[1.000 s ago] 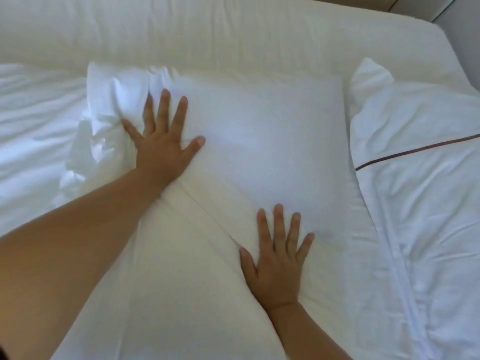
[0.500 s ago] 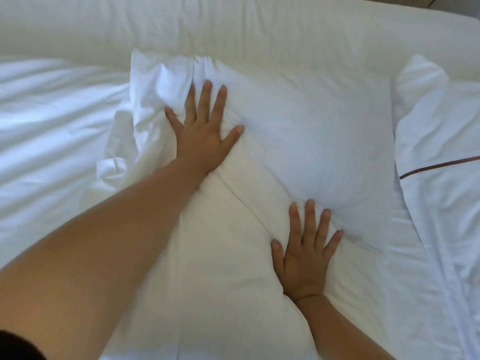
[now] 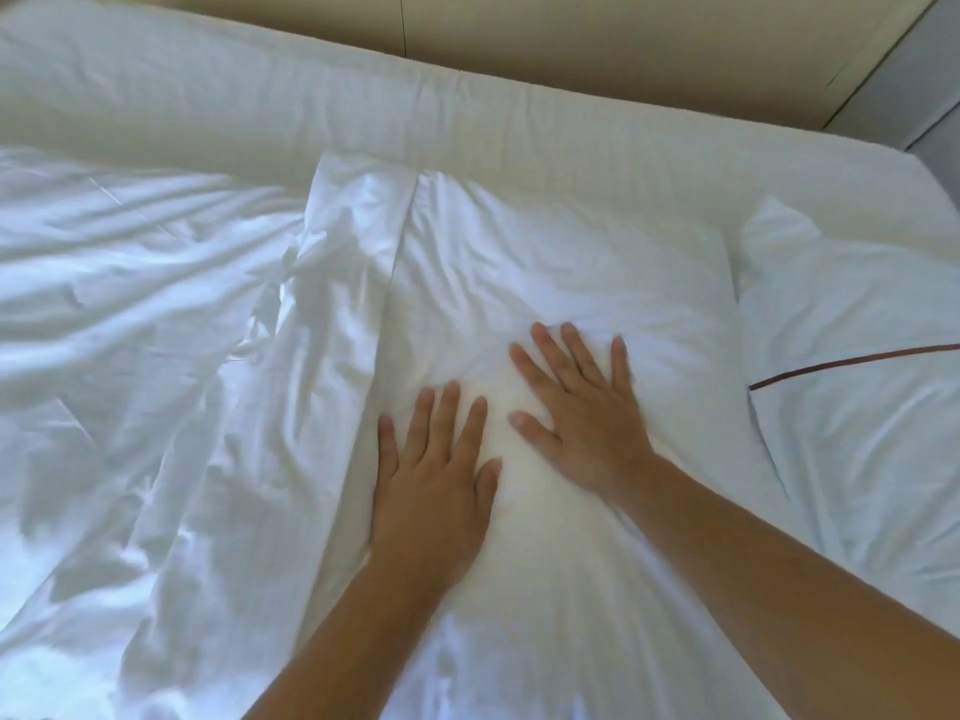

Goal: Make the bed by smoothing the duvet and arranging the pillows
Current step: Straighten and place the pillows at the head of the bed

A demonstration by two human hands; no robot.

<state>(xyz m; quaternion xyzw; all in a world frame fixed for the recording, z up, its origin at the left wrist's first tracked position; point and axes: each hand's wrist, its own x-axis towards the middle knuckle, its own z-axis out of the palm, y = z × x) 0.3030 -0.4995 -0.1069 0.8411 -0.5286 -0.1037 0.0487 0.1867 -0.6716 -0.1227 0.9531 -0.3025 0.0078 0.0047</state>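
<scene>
Under left hand (image 3: 431, 491), right hand (image 3: 587, 413), white pillow (image 3: 571, 262), seemingly pressed.

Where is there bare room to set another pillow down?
Along the bed's head: a bare sheet strip between headboard and pillows. The middle is crowded: left hand and right hand press the plain pillow, piped pillow at right, rumpled duvet at left.

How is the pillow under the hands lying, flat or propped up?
Flat. The pillow lies on the bed; the left hand and right hand press on it, palms down.
</scene>
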